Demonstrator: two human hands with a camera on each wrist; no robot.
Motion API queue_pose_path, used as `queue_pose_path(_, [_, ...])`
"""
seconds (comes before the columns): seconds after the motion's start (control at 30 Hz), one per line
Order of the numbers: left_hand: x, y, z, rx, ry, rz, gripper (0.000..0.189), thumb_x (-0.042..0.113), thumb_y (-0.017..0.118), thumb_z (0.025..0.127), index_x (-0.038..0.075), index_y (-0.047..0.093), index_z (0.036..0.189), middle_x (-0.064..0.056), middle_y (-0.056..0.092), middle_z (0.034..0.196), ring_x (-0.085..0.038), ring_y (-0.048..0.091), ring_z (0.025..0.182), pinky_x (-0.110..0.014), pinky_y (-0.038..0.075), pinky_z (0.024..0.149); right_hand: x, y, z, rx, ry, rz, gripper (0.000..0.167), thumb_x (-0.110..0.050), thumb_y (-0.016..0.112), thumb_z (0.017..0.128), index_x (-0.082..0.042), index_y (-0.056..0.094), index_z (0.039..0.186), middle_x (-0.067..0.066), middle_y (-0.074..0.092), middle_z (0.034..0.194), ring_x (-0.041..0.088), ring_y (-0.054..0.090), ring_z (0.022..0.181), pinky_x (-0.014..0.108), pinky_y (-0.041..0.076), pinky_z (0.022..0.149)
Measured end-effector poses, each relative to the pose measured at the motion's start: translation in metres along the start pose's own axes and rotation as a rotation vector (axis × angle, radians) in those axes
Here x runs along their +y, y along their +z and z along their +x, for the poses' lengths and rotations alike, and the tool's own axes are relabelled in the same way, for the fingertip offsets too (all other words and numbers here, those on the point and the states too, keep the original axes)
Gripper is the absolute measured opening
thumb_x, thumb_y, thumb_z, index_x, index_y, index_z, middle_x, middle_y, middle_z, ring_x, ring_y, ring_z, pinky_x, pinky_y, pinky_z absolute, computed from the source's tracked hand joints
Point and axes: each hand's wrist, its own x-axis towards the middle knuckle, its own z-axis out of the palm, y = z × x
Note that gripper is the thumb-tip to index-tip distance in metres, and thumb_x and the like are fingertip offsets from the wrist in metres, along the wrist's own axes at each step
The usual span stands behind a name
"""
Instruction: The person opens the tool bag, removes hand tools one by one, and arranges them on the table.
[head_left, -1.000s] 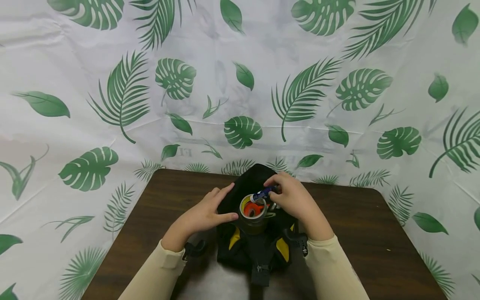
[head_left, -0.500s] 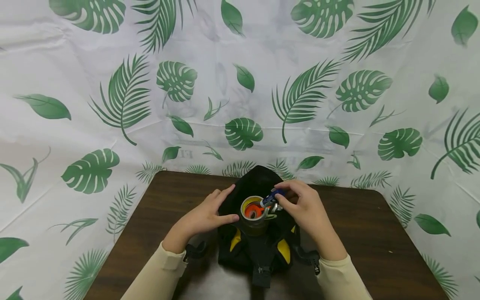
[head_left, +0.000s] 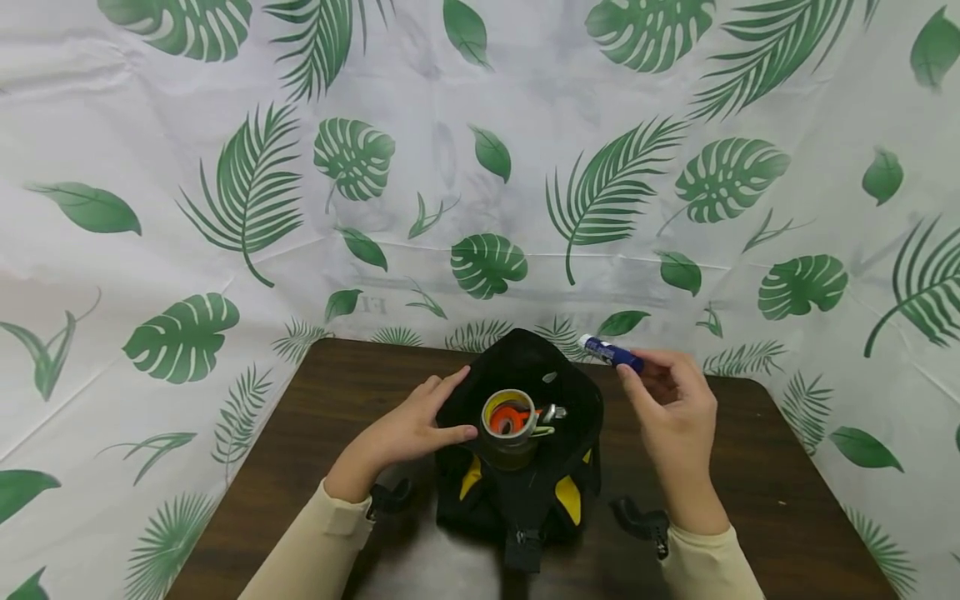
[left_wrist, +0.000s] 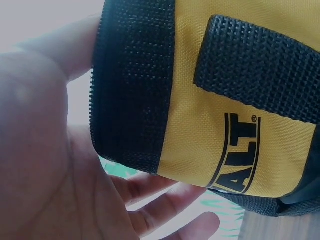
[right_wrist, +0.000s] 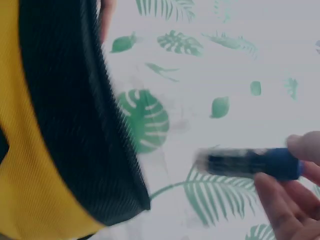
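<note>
A black-and-yellow tool bag [head_left: 517,492] with a zipped rim stands open on the table. My left hand [head_left: 408,429] rests at its left side, fingers fairly straight, thumb and fingers spread along the bag in the left wrist view. Right of the bag, in the air, my right hand [head_left: 671,408] pinches a blue glue stick [head_left: 611,352] between thumb and fingers, its white end pointing left. The right wrist view shows the glue stick [right_wrist: 250,162] blurred, apart from the bag [right_wrist: 60,125].
At the bag's mouth sits a roll of tape [head_left: 489,427], with an orange ring-shaped thing [head_left: 506,417] seen within its ring. Metal pieces [head_left: 553,412] and a greenish loop [head_left: 542,431] lie beside it. The dark wooden table [head_left: 750,483] meets a leaf-print cloth [head_left: 480,183] behind.
My right hand has lifted the glue stick from over the bag's mouth and carried it right, clear of the bag. The left hand has stayed in place.
</note>
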Motion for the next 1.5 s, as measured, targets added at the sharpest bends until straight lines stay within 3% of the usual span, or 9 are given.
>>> queue_pose_path(0.17, [0.001,-0.001,0.001,-0.006,0.007,0.006,0.097,0.06,0.073,0.101,0.037,0.018,0.176,-0.012,0.048,0.151,-0.032,0.049,0.139,-0.066,0.045,0.12,0.02,-0.006,0.001,0.177,0.002,0.024,0.027,0.007,0.085,0.09,0.004,0.08,0.117,-0.001,0.065,0.107,0.012,0.07,0.093,0.013,0.06,0.084])
queue_pose_path(0.33, [0.0,-0.001,0.002,-0.018,0.02,0.001,0.098,0.062,0.072,0.1,0.038,0.015,0.177,-0.013,0.046,0.155,-0.035,0.048,0.145,-0.067,0.043,0.12,0.055,-0.015,0.0,0.272,0.036,0.024,0.028,0.004,0.085,0.091,0.006,0.079,0.119,-0.006,0.064,0.108,0.01,0.068,0.093,0.012,0.059,0.083])
queue_pose_path(0.47, [-0.002,-0.001,0.001,-0.025,0.019,0.012,0.1,0.064,0.072,0.1,0.04,0.013,0.176,-0.013,0.046,0.155,-0.034,0.048,0.144,-0.067,0.043,0.121,0.087,-0.019,-0.004,0.341,0.049,0.161,0.03,0.01,0.083,0.09,0.016,0.075,0.118,0.002,0.064,0.109,0.014,0.068,0.093,0.014,0.06,0.081])
queue_pose_path(0.63, [-0.003,0.0,-0.001,-0.022,0.029,0.025,0.099,0.065,0.071,0.1,0.044,0.01,0.176,-0.01,0.049,0.147,-0.029,0.051,0.132,-0.062,0.048,0.115,0.129,-0.017,-0.016,0.395,0.033,0.362,0.032,0.018,0.081,0.087,0.026,0.067,0.115,0.011,0.063,0.106,0.016,0.07,0.09,0.016,0.061,0.078])
queue_pose_path(0.77, [-0.003,0.001,-0.001,-0.028,0.028,0.021,0.1,0.066,0.07,0.1,0.044,0.008,0.176,-0.012,0.049,0.147,-0.03,0.051,0.131,-0.062,0.048,0.114,0.163,-0.015,-0.03,0.387,0.078,0.384,0.032,0.017,0.081,0.087,0.026,0.067,0.114,0.012,0.065,0.104,0.016,0.075,0.084,0.018,0.062,0.077])
queue_pose_path(1.0, [-0.002,0.003,-0.001,-0.029,0.0,0.023,0.103,0.068,0.069,0.1,0.041,0.007,0.176,-0.016,0.041,0.163,-0.037,0.044,0.151,-0.068,0.041,0.123,0.205,-0.016,-0.051,0.377,0.223,0.26,0.032,0.01,0.084,0.089,0.021,0.07,0.116,0.007,0.064,0.103,0.011,0.073,0.084,0.015,0.061,0.075])
queue_pose_path(1.17, [-0.001,0.002,-0.002,-0.029,-0.015,0.023,0.103,0.067,0.07,0.099,0.041,0.007,0.176,-0.017,0.037,0.168,-0.04,0.039,0.157,-0.069,0.037,0.125,0.218,-0.015,-0.06,0.342,0.322,0.206,0.036,0.004,0.084,0.092,0.019,0.07,0.121,0.007,0.066,0.103,0.008,0.071,0.084,0.012,0.059,0.072])
queue_pose_path(1.33, [0.0,0.003,-0.002,-0.039,-0.015,0.022,0.101,0.069,0.068,0.1,0.042,0.007,0.176,-0.019,0.032,0.173,-0.043,0.031,0.163,-0.072,0.035,0.125,0.221,-0.017,-0.067,0.278,0.539,0.056,0.036,-0.005,0.086,0.094,0.013,0.072,0.122,0.001,0.071,0.098,-0.004,0.069,0.079,0.008,0.054,0.067])
queue_pose_path(1.5, [0.002,0.003,-0.004,-0.04,-0.021,0.023,0.101,0.069,0.068,0.1,0.042,0.007,0.176,-0.02,0.028,0.176,-0.044,0.028,0.165,-0.073,0.033,0.126,0.223,-0.019,-0.067,0.126,0.7,-0.103,0.039,-0.015,0.085,0.097,0.006,0.068,0.126,0.006,0.07,0.103,-0.004,0.069,0.066,0.019,0.06,0.061])
